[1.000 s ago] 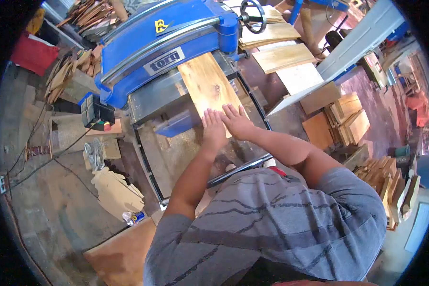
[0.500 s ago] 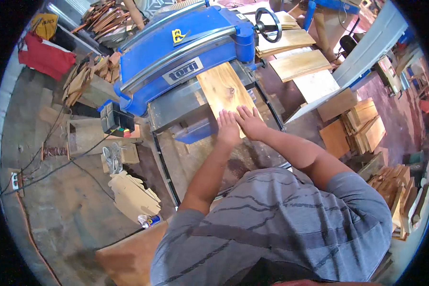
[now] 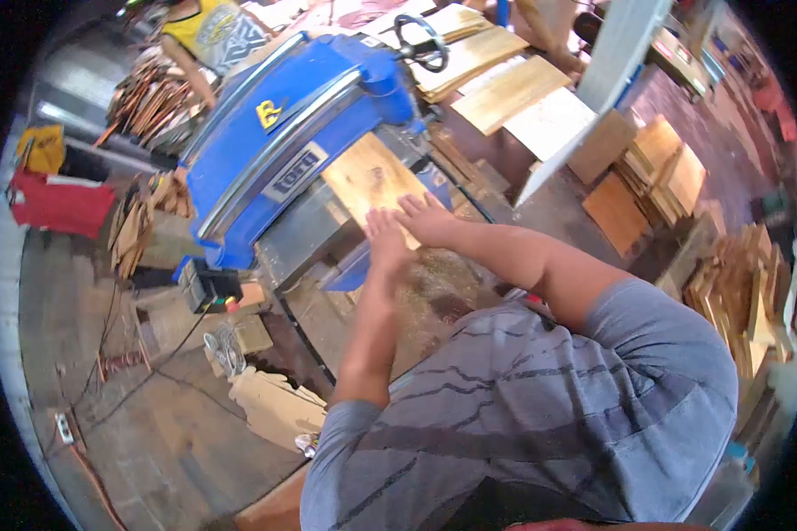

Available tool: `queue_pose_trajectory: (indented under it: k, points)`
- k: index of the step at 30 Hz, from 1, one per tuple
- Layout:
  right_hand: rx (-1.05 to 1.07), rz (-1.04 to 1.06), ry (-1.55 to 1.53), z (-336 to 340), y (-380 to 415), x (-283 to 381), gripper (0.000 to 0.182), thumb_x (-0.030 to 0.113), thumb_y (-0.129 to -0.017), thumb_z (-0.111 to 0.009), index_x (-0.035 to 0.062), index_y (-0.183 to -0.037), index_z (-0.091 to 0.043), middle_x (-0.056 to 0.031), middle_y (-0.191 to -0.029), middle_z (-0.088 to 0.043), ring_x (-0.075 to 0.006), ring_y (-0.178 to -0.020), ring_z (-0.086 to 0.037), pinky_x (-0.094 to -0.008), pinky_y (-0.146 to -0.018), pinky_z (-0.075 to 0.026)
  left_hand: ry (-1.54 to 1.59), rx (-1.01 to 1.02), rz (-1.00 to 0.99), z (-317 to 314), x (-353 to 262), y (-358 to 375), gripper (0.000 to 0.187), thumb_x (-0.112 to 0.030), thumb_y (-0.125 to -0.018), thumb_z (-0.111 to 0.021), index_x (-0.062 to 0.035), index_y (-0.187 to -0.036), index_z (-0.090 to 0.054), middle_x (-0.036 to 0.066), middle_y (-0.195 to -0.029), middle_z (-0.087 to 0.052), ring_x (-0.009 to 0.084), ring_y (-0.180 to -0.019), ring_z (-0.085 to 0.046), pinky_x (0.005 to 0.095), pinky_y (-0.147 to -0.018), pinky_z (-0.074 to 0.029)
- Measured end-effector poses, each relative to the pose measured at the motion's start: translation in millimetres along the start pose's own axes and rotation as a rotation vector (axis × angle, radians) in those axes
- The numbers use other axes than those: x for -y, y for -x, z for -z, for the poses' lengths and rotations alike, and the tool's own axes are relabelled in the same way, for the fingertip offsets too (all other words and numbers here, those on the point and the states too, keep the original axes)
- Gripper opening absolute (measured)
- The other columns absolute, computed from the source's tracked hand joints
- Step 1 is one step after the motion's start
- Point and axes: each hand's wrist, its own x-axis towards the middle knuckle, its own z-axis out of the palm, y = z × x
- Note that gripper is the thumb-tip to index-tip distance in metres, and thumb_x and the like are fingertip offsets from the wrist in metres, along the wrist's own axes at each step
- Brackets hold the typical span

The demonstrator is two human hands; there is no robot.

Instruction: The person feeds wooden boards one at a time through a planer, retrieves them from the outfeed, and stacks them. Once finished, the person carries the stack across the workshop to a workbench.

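A pale wooden board (image 3: pixel 368 174) with a dark knot lies partly inside a blue thickness planer (image 3: pixel 314 88), its far end hidden under the machine's head. My left hand (image 3: pixel 387 237) rests flat near the board's close end, fingers stretched towards the planer. Beside it, my right hand (image 3: pixel 429 220) also lies flat on the wood, fingers spread. Both palms press on the board without wrapping round it. The grey metal bed (image 3: pixel 301 237) shows to the left of the board.
A black handwheel (image 3: pixel 422 42) sticks out at the planer's right end. A black switch box (image 3: pixel 211 285) hangs at its left. Several boards (image 3: pixel 509 93) lie behind on the right, with stacked wood (image 3: pixel 735 301) nearer me. A person in a yellow top (image 3: pixel 212 35) stands beyond.
The camera view has turned, so the planer appears further left and more tilted. The board has slid slightly deeper into the planer under my hands. More of the person beyond shows.
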Motion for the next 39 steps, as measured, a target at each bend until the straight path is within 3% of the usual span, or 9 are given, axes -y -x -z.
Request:
queue_pose_trajectory:
  k: [5, 7, 12, 21, 25, 26, 30, 37, 39]
  points:
    - [-0.029, 0.076, -0.129, 27, 54, -32, 0.080, 0.025, -0.076, -0.079, 0.0079, -0.144, -0.040, -0.0235, -0.152, -0.033, -0.0375, -0.144, -0.029, -0.0551, -0.116, -0.023, -0.138, 0.032, 0.044, 2, 2, -15, 0.129, -0.036, -0.061, -0.088, 0.0102, -0.151, -0.008, 0.031, -0.158, -0.010, 0.0427, -0.149, -0.006, 0.0467, -0.122, -0.009]
    - [-0.307, 0.105, -0.231, 28, 85, -67, 0.086, 0.028, -0.070, -0.084, 0.0078, -0.143, -0.042, -0.0244, -0.149, -0.035, -0.0395, -0.141, -0.032, -0.0520, -0.116, -0.026, -0.111, 0.023, 0.062, 7, 1, -17, 0.130, -0.032, -0.059, -0.089, 0.0102, -0.150, -0.007, 0.031, -0.158, -0.010, 0.0424, -0.149, -0.007, 0.0462, -0.122, -0.010]
    - [-0.423, -0.146, -0.421, 24, 149, -167, 0.070, 0.027, -0.081, -0.075, 0.0071, -0.140, -0.043, -0.0252, -0.145, -0.038, -0.0430, -0.139, -0.033, -0.0490, -0.115, -0.029, -0.090, 0.020, 0.103, 8, 4, -29, 0.129, -0.025, -0.058, -0.089, 0.0095, -0.151, -0.005, 0.031, -0.158, -0.008, 0.0417, -0.149, -0.007, 0.0458, -0.122, -0.011]
    - [-0.107, -0.399, -0.614, -63, 197, -300, 0.071, 0.033, -0.084, -0.073, 0.0059, -0.141, -0.041, -0.0273, -0.146, -0.038, -0.0445, -0.137, -0.035, -0.0480, -0.114, -0.031, -0.211, 0.158, 0.354, 21, -13, -56, 0.129, -0.025, -0.062, -0.089, 0.0065, -0.152, -0.003, 0.031, -0.158, -0.010, 0.0401, -0.148, -0.013, 0.0418, -0.122, -0.016]
    - [0.009, -0.411, -0.619, -99, 185, -351, 0.071, 0.031, -0.081, -0.074, 0.0053, -0.140, -0.043, -0.0265, -0.141, -0.045, -0.0425, -0.133, -0.040, -0.0462, -0.113, -0.033, -0.060, 0.201, 0.226, 51, -68, -88, 0.100, -0.026, -0.065, -0.088, 0.0043, -0.144, -0.034, 0.032, -0.148, -0.034, 0.0426, -0.139, -0.032, 0.0451, -0.116, -0.029]
    - [0.016, -0.409, -0.630, -104, 177, -362, 0.071, 0.031, -0.081, -0.074, 0.0053, -0.140, -0.043, -0.0265, -0.141, -0.045, -0.0425, -0.133, -0.040, -0.0462, -0.113, -0.033, -0.019, -0.088, 0.021, 41, -87, -90, 0.075, -0.025, -0.069, -0.084, -0.0024, -0.132, -0.051, 0.028, -0.141, -0.045, 0.0431, -0.132, -0.041, 0.0463, -0.111, -0.035]
    - [0.129, -0.471, -0.616, -127, 133, -404, 0.069, 0.031, -0.081, -0.074, 0.0038, -0.137, -0.044, -0.0257, -0.135, -0.049, -0.0428, -0.128, -0.045, -0.0483, -0.108, -0.038, 0.202, -0.208, -0.253, 17, -172, -129, 0.049, -0.024, -0.080, -0.076, -0.0084, -0.124, -0.061, 0.015, -0.130, -0.059, 0.0359, -0.124, -0.052, 0.0459, -0.110, -0.036]
    - [0.114, -0.473, -0.574, -97, 28, -445, 0.060, 0.025, -0.081, -0.074, 0.0023, -0.129, -0.046, -0.0245, -0.136, -0.046, -0.0421, -0.129, -0.043, -0.0477, -0.105, -0.041, 0.159, -0.048, 0.167, -2, -212, -158, 0.028, -0.034, -0.084, -0.071, -0.0110, -0.099, -0.072, 0.011, -0.103, -0.071, 0.0303, -0.098, -0.066, 0.0415, -0.090, -0.051]
    - [0.172, -0.568, -0.607, -71, -9, -449, 0.061, 0.025, -0.082, -0.074, 0.0037, -0.131, -0.045, -0.0242, -0.141, -0.042, -0.0430, -0.132, -0.039, -0.0486, -0.106, -0.041, 0.214, -0.062, 0.122, -13, -200, -158, 0.026, -0.035, -0.083, -0.071, -0.0117, -0.095, -0.072, 0.010, -0.100, -0.072, 0.0301, -0.096, -0.067, 0.0411, -0.087, -0.052]
